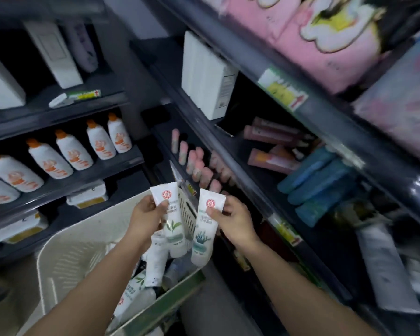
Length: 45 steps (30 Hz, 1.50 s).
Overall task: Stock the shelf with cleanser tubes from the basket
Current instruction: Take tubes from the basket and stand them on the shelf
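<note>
The right-hand shelving unit (325, 122) runs diagonally across the view, and a second dark shelving unit (58, 185) stands at the left. Pink wrapped packs (301, 27) fill the top shelf of the right unit. A cream basket (66, 258) with slotted walls sits low in the view between the two units. White boxes (204, 76) stand upright at the far end of a right-unit shelf. White bottles with orange caps (70, 151) stand in a row along the front edge of a left-unit shelf. Blue tubes (318, 180) lie stacked on a lower right-unit shelf, and small pink tubes (197, 166) stand in a row near that shelf's front edge. The left hand (147, 214) is raised above the basket's far right corner, fingers and thumb curled around the upper part of a white cleanser tube with green leaf print (174, 224). The right hand (235, 219) is raised just beside the front edge of the right unit and pinches the crimped end of a white cleanser tube with blue-green print (204, 229). Both held tubes hang cap downward, near each other but apart. More cleanser tubes (155, 265) lie piled against the basket's right wall.
</note>
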### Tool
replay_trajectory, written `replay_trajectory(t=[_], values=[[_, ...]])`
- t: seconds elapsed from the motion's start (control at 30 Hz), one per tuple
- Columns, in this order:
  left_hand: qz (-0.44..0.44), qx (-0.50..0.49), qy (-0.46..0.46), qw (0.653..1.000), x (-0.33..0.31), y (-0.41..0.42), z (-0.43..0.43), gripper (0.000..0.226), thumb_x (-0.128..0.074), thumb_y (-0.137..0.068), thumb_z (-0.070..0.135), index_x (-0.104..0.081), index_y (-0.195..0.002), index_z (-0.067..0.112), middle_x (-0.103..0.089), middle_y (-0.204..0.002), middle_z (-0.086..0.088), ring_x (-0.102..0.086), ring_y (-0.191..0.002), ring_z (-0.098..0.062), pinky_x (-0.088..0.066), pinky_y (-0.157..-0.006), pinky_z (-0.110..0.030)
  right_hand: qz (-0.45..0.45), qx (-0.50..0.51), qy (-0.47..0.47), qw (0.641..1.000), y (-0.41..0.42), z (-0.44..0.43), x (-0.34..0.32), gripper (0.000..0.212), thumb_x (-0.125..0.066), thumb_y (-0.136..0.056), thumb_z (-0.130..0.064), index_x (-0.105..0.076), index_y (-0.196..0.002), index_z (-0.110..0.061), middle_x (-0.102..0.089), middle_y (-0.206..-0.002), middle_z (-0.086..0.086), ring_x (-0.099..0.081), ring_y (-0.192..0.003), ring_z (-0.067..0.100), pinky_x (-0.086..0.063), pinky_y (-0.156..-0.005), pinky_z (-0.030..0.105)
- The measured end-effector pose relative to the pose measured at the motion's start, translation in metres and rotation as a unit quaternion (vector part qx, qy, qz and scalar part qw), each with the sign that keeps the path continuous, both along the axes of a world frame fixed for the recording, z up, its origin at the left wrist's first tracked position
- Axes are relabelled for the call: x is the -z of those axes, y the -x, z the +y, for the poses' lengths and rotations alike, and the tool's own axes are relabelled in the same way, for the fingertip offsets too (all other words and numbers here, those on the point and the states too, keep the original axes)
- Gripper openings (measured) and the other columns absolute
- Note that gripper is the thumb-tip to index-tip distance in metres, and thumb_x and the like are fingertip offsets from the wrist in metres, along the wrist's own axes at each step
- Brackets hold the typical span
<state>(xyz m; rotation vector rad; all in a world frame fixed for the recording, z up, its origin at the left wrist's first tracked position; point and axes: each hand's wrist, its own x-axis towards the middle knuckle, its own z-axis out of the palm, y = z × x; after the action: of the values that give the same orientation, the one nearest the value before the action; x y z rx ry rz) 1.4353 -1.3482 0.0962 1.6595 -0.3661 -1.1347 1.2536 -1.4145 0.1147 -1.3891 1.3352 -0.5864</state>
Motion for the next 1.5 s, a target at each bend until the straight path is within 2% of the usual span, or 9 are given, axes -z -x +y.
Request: replay_trajectory(t=[0.13,0.27,0.47,0.67,0.9,1.07,1.2,1.4,1.5], values=[[0.002,0.047,0.042,0.998,-0.042,0.035,0.005,0.016,-0.058,-0.095,0.013,-0.062,-0.11,0.008,-0.068,-0.087,-0.004,-0.06,-0.072,-0.02,-0.049,-0.065,-0.033,-0.035,0.064,0.03,0.997,0.038,0.016,-0.037,0.01,-0.073,-0.083,-0.012,-0.066,-0.09,-0.015,-0.072,-0.09,-0.003,-0.069,-0.087,0.016,-0.058,-0.079,0.037],[0.006,0.105,0.088,0.991,-0.082,0.072,0.017,0.007,-0.056,-0.096,0.013,-0.063,-0.099,0.015,-0.069,-0.086,-0.002,-0.063,-0.07,-0.015,-0.051,-0.058,-0.027,-0.067,0.12,0.073,0.988,0.079,0.036,-0.067,0.011,-0.072,-0.084,-0.012,-0.064,-0.09,-0.016,-0.068,-0.084,-0.009,-0.063,-0.073,0.002,-0.049,-0.059,0.013],[-0.003,0.2,0.132,0.971,-0.125,0.116,0.036,0.011,-0.055,-0.095,0.009,-0.064,-0.101,0.013,-0.071,-0.08,0.001,-0.066,-0.056,-0.004,-0.052,-0.049,-0.021,-0.082,0.182,0.112,0.973,0.13,0.064,-0.103,0.006,-0.072,-0.085,-0.014,-0.068,-0.089,-0.016,-0.073,-0.089,-0.002,-0.069,-0.084,0.014,-0.056,-0.076,0.031],[0.004,0.291,0.16,0.943,-0.154,0.147,0.049,0.013,-0.058,-0.094,0.009,-0.064,-0.104,0.012,-0.074,-0.086,0.001,-0.068,-0.082,-0.02,-0.05,-0.068,-0.031,-0.075,0.231,0.142,0.96,0.167,0.095,-0.131,0.007,-0.073,-0.084,-0.017,-0.068,-0.089,-0.016,-0.075,-0.091,0.002,-0.071,-0.088,0.019,-0.058,-0.082,0.044],[0.008,0.375,0.179,0.91,-0.179,0.177,0.066,0.015,-0.055,-0.094,0.003,-0.061,-0.106,0.009,-0.07,-0.093,-0.004,-0.066,-0.075,-0.014,-0.052,-0.053,-0.019,-0.065,0.311,0.174,0.932,0.193,0.146,-0.158,0.019,-0.073,-0.085,-0.02,-0.062,-0.098,-0.013,-0.073,-0.092,0.002,-0.07,-0.082,0.012,-0.055,-0.061,0.019],[0.014,0.433,0.19,0.881,-0.187,0.202,0.078,0.015,-0.056,-0.093,0.004,-0.063,-0.099,0.016,-0.072,-0.098,-0.003,-0.068,-0.087,-0.019,-0.056,-0.077,-0.037,-0.056,0.353,0.194,0.914,0.22,0.184,-0.175,0.016,-0.073,-0.085,-0.022,-0.062,-0.091,-0.013,-0.074,-0.08,-0.004,-0.071,-0.077,0.013,-0.056,-0.063,0.029],[0.021,0.477,0.203,0.855,-0.197,0.233,0.088,0.015,-0.056,-0.093,0.004,-0.063,-0.098,0.017,-0.071,-0.093,0.0,-0.066,-0.082,-0.014,-0.054,-0.069,-0.03,-0.054,0.393,0.214,0.892,0.251,0.215,-0.189,0.017,-0.075,-0.082,-0.021,-0.062,-0.084,-0.012,-0.057,-0.051,-0.012,-0.059,-0.061,0.014,-0.051,-0.061,0.034],[0.025,0.541,0.224,0.81,-0.218,0.297,0.104,0.014,-0.059,-0.092,0.006,-0.064,-0.099,0.017,-0.073,-0.096,-0.003,-0.068,-0.086,-0.018,-0.054,-0.076,-0.035,-0.06,0.441,0.25,0.86,0.308,0.254,-0.215,0.016,-0.078,-0.08,-0.022,-0.065,-0.084,-0.013,-0.065,-0.064,-0.003,-0.062,-0.066,0.017,-0.053,-0.067,0.037],[0.023,0.561,0.253,0.788,-0.234,0.336,0.113,0.013,-0.058,-0.092,0.006,-0.065,-0.097,0.016,-0.073,-0.089,0.002,-0.068,-0.074,-0.01,-0.053,-0.058,-0.023,-0.046,0.458,0.267,0.847,0.341,0.271,-0.227,0.013,-0.077,-0.08,-0.016,-0.065,-0.084,-0.012,-0.067,-0.072,0.011,-0.061,-0.07,0.02,-0.051,-0.068,0.04]])
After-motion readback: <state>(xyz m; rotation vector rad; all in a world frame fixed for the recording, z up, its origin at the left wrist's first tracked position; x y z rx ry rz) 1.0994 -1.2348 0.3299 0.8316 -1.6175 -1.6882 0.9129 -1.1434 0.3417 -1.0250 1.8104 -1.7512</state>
